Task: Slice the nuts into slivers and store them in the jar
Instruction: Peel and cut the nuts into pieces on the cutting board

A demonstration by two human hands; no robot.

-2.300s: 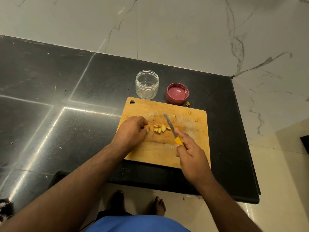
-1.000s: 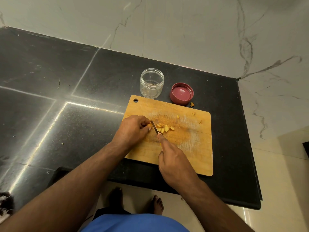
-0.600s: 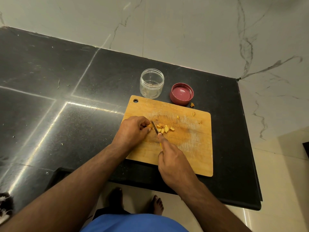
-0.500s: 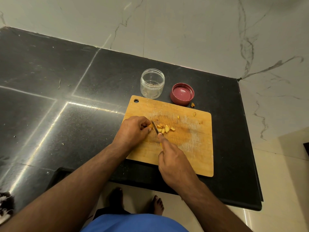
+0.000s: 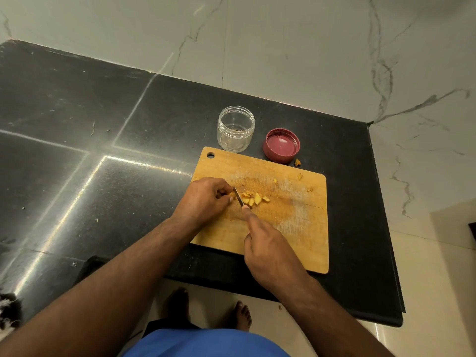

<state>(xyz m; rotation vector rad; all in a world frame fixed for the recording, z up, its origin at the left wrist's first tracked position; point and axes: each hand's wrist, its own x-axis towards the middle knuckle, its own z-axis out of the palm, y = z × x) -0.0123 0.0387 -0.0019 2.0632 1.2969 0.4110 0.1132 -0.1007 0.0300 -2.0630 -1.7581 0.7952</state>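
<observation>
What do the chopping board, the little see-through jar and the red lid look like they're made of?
The cutting board looks like pale wood or bamboo, matte, its middle whitened by knife scratches. The jar is clear and thin-walled, probably plastic, though glass cannot be ruled out. The lid looks like moulded dull-red plastic with a smooth, slightly shiny inside.

Nut tucked away, handle swallowed up

The left hand (image 5: 203, 199) hides whatever nut it pins; the right hand (image 5: 268, 251) covers the knife (image 5: 238, 197) handle, only the blade showing. The scattered bits (image 5: 300, 176) are too small to identify.
</observation>
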